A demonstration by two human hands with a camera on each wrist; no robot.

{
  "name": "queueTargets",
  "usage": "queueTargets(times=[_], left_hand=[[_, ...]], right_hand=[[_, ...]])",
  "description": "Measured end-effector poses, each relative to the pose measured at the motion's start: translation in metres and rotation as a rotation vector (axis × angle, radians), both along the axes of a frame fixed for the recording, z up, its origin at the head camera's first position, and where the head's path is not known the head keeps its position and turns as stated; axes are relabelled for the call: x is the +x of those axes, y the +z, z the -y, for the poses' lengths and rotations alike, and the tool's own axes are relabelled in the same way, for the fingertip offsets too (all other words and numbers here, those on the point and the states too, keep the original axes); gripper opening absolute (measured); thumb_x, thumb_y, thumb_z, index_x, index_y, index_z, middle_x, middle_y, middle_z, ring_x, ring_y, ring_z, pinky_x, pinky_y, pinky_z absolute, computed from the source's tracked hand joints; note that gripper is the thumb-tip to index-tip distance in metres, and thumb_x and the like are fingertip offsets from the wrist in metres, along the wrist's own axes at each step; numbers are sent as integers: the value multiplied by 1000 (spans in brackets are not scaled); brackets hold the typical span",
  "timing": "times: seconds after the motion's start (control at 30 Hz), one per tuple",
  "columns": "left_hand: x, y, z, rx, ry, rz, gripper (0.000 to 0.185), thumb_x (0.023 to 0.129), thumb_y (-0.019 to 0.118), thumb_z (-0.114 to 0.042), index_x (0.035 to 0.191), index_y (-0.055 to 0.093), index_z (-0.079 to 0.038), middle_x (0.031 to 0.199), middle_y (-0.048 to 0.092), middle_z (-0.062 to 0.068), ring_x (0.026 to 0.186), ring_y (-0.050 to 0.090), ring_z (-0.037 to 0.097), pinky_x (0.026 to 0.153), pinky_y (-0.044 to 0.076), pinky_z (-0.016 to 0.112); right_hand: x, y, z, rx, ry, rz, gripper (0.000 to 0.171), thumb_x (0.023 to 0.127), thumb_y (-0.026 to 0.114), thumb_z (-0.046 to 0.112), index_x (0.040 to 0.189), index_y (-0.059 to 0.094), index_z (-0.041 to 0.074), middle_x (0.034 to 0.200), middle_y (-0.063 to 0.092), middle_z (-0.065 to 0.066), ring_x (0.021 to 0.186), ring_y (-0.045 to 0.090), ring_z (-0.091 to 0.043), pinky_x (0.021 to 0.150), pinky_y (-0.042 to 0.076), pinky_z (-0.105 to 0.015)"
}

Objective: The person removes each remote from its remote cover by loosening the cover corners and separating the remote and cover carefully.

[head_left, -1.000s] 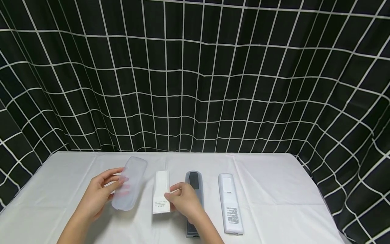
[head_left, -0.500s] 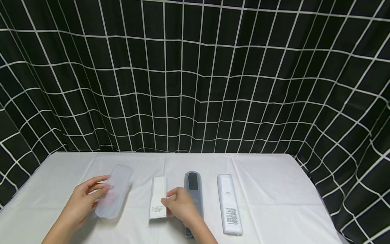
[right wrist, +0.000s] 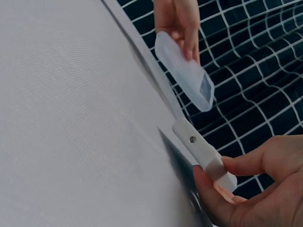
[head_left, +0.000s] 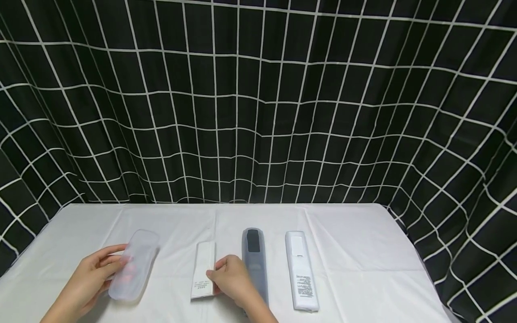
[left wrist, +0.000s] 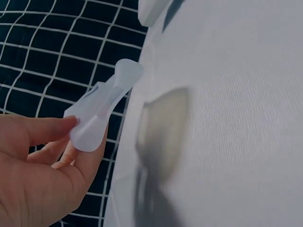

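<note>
In the head view my left hand [head_left: 86,278] pinches a frosted, see-through remote cover [head_left: 139,255] by its left side, with fingertips showing pink through it. The left wrist view has this cover [left wrist: 113,94] between thumb and fingers, raised over its shadow. My right hand [head_left: 234,280] grips a white remote control [head_left: 203,264] by its right edge, printed text near its lower end. Seen from the right wrist, the remote [right wrist: 201,146] has a small round fitting on its end. Cover and remote are apart, side by side.
Right of the held remote lies a dark grey remote [head_left: 256,267] in a translucent cover, its lower part hidden by my right arm. Farther right lies another white remote [head_left: 300,273], back up. A white cloth [head_left: 371,251] covers the table; a black gridded curtain [head_left: 258,112] hangs behind.
My left hand has moved left and toward me with the cover. The right hand has shifted the white remote slightly left and nearer. Both grips stay the same.
</note>
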State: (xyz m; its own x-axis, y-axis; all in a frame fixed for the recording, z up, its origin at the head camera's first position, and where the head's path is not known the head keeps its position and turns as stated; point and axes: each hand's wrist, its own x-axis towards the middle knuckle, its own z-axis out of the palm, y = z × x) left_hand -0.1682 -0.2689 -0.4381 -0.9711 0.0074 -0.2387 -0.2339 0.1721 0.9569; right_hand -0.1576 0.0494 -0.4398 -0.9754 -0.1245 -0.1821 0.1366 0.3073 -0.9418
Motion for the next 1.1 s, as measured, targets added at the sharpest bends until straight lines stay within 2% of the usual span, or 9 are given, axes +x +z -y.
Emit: queueTargets(times=[0.1,0.23,0.27,0.33,0.5,0.7,0.97,1.07,1.1], left_hand=[[1,-2,7,0,-3,10,46,106,59,-6,151,48,1,97,72,-17,87,67,4,75,61,27],[3,-3,19,20,-12,37,34,107,59,-7,139,60,-19,97,71,-17,87,68,4,76,61,27],[4,-2,22,26,-9,52,34,107,59,-8,138,61,-20,97,71,-17,87,67,4,76,61,27],[4,-2,29,26,0,80,34,107,59,-9,140,61,-19,97,70,-16,87,67,4,76,61,26],[5,-2,43,-76,11,116,55,107,61,-12,154,41,7,100,70,-14,88,65,5,76,60,27],[7,-8,59,-155,43,145,64,106,65,-13,156,34,11,104,71,-12,87,63,2,75,59,26],[7,-15,82,-158,50,169,61,104,68,-16,151,40,12,107,70,-10,86,63,0,74,61,25],[5,-15,87,-178,46,198,69,103,70,-18,152,35,15,110,69,0,86,62,3,75,62,28],[5,-16,87,-186,44,206,72,103,71,-19,153,32,15,112,69,8,87,63,5,77,64,31]], right_hand=[[0,-2,2,5,-7,2,20,96,73,4,105,60,-8,74,67,-8,59,67,-13,64,61,-28],[0,-4,4,1,-24,7,17,95,73,2,102,61,-7,74,68,-8,57,65,-13,60,60,-25],[0,-4,5,-3,-27,10,16,95,73,1,102,60,-6,74,68,-8,57,65,-13,59,59,-25],[0,-5,7,-6,-29,11,16,95,73,0,101,61,-6,75,68,-9,58,65,-13,59,59,-25],[-1,-5,8,0,-19,3,18,95,74,1,103,60,-8,77,69,-9,62,70,-15,62,62,-27],[0,-5,6,0,-17,-30,21,92,77,1,101,60,-8,73,70,-9,59,68,-14,61,62,-28],[0,-6,2,-8,-6,-66,20,90,78,0,98,61,-7,70,70,-8,56,68,-13,55,62,-27],[0,-6,0,0,3,-73,22,90,79,0,101,62,-8,68,70,-7,52,66,-11,54,61,-26],[1,-6,0,4,6,-75,23,90,79,0,103,62,-8,68,70,-7,51,65,-11,54,61,-26]])
